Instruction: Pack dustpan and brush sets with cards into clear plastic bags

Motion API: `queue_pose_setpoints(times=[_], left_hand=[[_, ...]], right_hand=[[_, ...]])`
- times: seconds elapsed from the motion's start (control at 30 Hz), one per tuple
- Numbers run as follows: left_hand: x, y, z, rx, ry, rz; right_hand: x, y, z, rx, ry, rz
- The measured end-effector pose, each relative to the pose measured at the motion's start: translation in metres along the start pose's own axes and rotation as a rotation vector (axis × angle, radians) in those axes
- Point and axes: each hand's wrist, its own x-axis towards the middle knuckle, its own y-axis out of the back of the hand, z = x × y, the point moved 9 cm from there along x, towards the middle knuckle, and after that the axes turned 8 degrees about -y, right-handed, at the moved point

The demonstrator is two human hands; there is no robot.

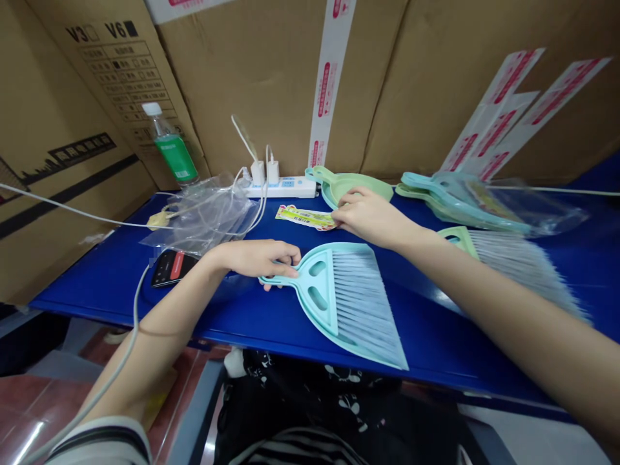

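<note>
My left hand (259, 256) is closed around the handle of a light blue dustpan-and-brush set (346, 300) that lies flat on the blue table (436, 336), its bristles pointing toward me. My right hand (371, 214) reaches further back and pinches the edge of a yellow printed label card (303, 216) lying on the table. A green dustpan (356, 185) lies just behind that hand.
A green-handled brush (513, 261) lies under my right forearm. Bagged blue dustpans (477, 203) lie at the back right. Clear plastic bags (210, 216), a phone (170, 267), a power strip (281, 187) with cables and a green-labelled bottle (172, 148) stand left. Cardboard boxes (271, 77) wall the back.
</note>
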Motion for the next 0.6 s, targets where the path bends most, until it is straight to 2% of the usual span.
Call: queue_pose_setpoints(times=[0.2,0.37,0.47,0.6], left_hand=[[0.0,-0.001,-0.001,-0.024,0.011,-0.006],[0.0,-0.001,0.0,-0.01,0.018,-0.004],[0.0,-0.002,-0.002,-0.03,0.035,-0.018],[0.0,-0.003,-0.003,-0.066,0.035,-0.029]], right_hand=[[-0.004,0.005,0.003,0.183,-0.008,0.021],[-0.019,0.024,0.007,0.261,-0.054,0.031],[-0.035,0.036,0.009,0.36,-0.093,-0.023],[-0.056,0.053,-0.004,0.555,-0.036,-0.096]])
